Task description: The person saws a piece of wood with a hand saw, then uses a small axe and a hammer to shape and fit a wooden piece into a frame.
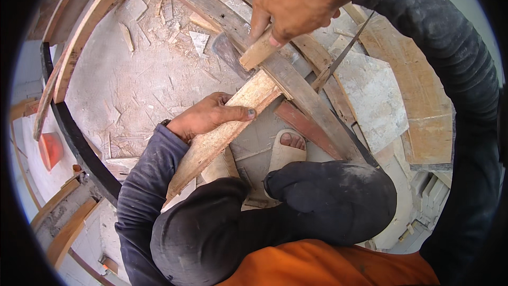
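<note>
My left hand grips a long, rough light-wood board by its edge, thumb on top. The board slants from beside my left knee up to a dark weathered timber, where its far end meets the timber's side. Above that joint my right hand is closed round a short, pale wooden piece; whether it is a loose block or a tool's handle I cannot tell. Just left of it lies a dark grey flat object, partly hidden. A narrow, saw-like dark blade rests to the right.
Wood scraps and splinters litter the dusty floor. Curved planks stand at the far left, beside a black curved bar. A pale slab and plywood sheet lie right. A reddish wood strip sits near my sandalled foot.
</note>
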{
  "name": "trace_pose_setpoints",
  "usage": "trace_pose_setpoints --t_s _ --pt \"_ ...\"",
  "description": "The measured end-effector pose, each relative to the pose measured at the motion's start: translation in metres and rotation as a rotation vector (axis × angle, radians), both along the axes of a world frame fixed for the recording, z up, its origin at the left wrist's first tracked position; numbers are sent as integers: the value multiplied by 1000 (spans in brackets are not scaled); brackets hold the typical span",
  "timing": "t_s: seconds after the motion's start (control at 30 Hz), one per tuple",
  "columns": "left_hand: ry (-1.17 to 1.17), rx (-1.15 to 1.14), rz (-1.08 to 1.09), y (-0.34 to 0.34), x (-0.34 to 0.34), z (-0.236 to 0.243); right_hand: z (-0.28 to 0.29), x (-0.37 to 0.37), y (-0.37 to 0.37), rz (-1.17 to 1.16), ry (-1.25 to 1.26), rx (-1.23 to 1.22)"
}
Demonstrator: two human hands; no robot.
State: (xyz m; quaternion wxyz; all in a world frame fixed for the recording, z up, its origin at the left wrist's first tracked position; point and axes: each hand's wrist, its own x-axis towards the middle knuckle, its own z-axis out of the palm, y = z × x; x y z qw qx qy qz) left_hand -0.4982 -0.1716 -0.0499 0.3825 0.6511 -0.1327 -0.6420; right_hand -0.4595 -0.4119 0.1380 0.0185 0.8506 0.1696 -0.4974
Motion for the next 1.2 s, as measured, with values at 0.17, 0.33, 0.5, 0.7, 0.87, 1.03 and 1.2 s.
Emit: trace_pose_setpoints --t_s 0.17,0.33,0.5,0.7,0.87,1.03,1.2 --pt "-6 13 -16 -5 -6 0 13 -14 18 -178 -27 2" --pt "-69 -86 -71 -13 -2 -12 16 -7 -2 -167 92 125" --pt "-302 -34 -161 34 14 -25 -29 -38 -14 -397 -273 250" --pt "-646 17 -72 155 63 79 -61 -101 -53 -854 -636 498" --pt "-902 -8 13 321 53 130 -73 -81 -33 -917 -518 612" --pt "-1129 132 368 366 -13 119 -80 -89 -11 -816 -622 650" --pt "-1191 319 221 315 -55 108 -51 -88 31 -749 -558 543"
